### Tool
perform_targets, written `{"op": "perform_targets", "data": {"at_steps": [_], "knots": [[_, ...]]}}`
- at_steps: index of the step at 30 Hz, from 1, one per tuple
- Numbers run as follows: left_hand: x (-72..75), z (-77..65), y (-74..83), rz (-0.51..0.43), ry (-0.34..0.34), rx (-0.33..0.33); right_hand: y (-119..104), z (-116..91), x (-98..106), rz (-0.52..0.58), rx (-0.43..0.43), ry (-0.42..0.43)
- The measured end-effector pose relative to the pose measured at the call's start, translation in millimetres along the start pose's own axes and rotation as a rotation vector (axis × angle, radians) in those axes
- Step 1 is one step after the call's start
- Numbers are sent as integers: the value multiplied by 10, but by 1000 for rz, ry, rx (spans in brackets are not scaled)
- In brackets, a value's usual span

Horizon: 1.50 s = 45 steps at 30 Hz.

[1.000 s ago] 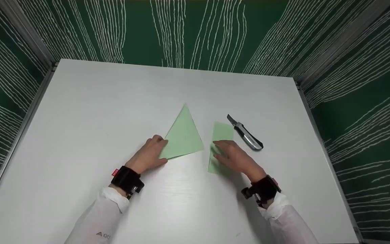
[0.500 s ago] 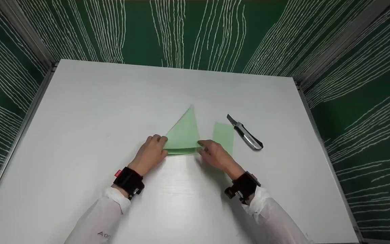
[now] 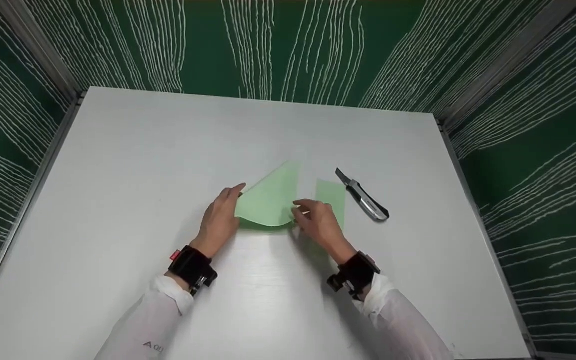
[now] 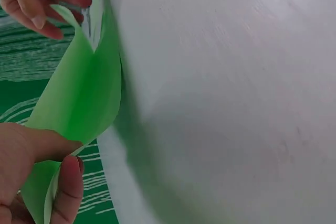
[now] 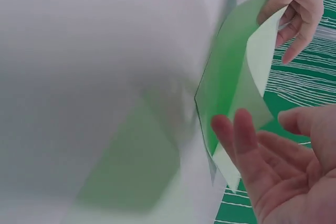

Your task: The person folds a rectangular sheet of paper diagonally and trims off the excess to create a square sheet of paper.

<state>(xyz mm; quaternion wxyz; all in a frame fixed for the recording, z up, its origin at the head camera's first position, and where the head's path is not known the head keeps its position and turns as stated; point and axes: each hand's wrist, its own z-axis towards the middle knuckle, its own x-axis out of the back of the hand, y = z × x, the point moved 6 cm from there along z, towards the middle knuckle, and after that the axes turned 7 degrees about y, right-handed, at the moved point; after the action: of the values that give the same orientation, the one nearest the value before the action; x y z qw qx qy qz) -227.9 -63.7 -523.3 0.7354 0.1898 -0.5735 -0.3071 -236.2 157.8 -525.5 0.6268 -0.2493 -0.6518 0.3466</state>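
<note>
A folded sheet of light green paper [image 3: 270, 202] bows upward off the white table between the two hands. My left hand [image 3: 219, 220] pinches its left edge; the left wrist view shows the thumb [image 4: 50, 142] on one face and fingers on the other. At the right edge is my right hand [image 3: 324, 227]. In the right wrist view its fingers [image 5: 247, 145] and thumb stand apart beside the paper's loose corner, and whether they touch it I cannot tell. The paper's two layers gape apart in the left wrist view.
A green paper strip [image 3: 330, 192] lies flat to the right, partly under my right hand. Beyond it a utility knife [image 3: 368, 201] rests on the white table [image 3: 168, 140], blade out and pointing away. Green walls with white lines surround the table.
My right hand has moved left from the strip to the folded paper. The paper has turned so its tip leans right, and it now bulges open. My left hand has shifted its hold slightly.
</note>
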Motion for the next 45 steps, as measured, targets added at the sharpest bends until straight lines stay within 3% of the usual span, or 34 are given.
{"op": "perform_targets", "data": {"at_steps": [6,10,16,22,29,32,35,40,45], "knots": [[67,-9,114,-20,75,-75,37,17,4,226,-106,29],[118,-9,178,-58,117,-132,6,36,64,278,-88,40],[247,21,197,-92,211,-177,-303,-50,206,355,-39,-38],[336,33,171,-54,202,-246,-383,-85,220,300,-6,-80],[336,-81,165,160,188,-473,-78,-37,48,223,-14,-119],[326,-123,148,232,189,-532,17,-33,-13,171,-25,-148],[304,-146,106,237,151,-535,50,-40,-42,95,-19,-166],[267,-182,16,182,86,-474,74,-47,-76,-1,-1,-175],[230,-228,-20,254,85,-509,91,-55,-102,-42,6,-190]]}}
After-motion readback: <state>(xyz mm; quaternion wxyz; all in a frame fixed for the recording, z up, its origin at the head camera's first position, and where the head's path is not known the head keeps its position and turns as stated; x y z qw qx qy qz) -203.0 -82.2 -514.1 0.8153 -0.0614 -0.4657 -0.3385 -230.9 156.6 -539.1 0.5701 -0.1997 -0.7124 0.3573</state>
